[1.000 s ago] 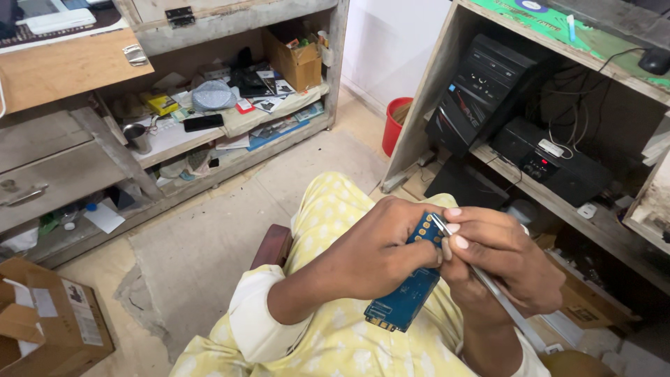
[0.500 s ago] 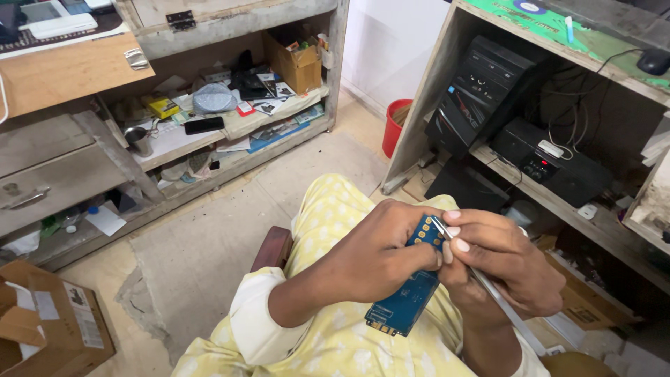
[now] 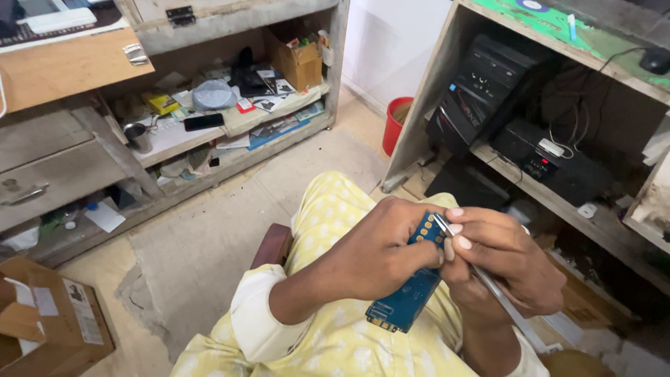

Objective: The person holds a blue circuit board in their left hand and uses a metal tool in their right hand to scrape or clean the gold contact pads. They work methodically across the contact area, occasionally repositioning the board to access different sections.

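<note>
Seated over a bare concrete floor [image 3: 209,237], between two runs of rough shelving. To the left, a long shelf unit [image 3: 230,132] cluttered with papers, a dark phone-like slab [image 3: 204,122], a grey bundle [image 3: 214,94], a small metal cup [image 3: 139,137] and a brown cardboard box [image 3: 299,64]; grey drawers [image 3: 49,167] further left. To the right, a second shelf unit [image 3: 558,202] carrying a black computer tower [image 3: 481,101] and a lower black unit [image 3: 551,164], with a green-topped surface [image 3: 572,35] above and a red bin [image 3: 396,126] on the floor by its corner. Bottom left, an open cardboard carton [image 3: 49,328]. In the lap, pale yellow patterned clothing [image 3: 335,209]. Above the lap, well clear of both shelves, a long blue circuit board [image 3: 410,290], tilted with its upper end between the two hands and its lower end hanging free. Left hand [image 3: 380,255] wrapped round the board's upper half, fingers curled and pressed together over its face, thumb to the edge. Right hand [image 3: 506,262] touching the left, fingers pinched close on a thin silvery tool [image 3: 481,279], tip set against the board's top corner, shaft slanting down behind the palm.
</note>
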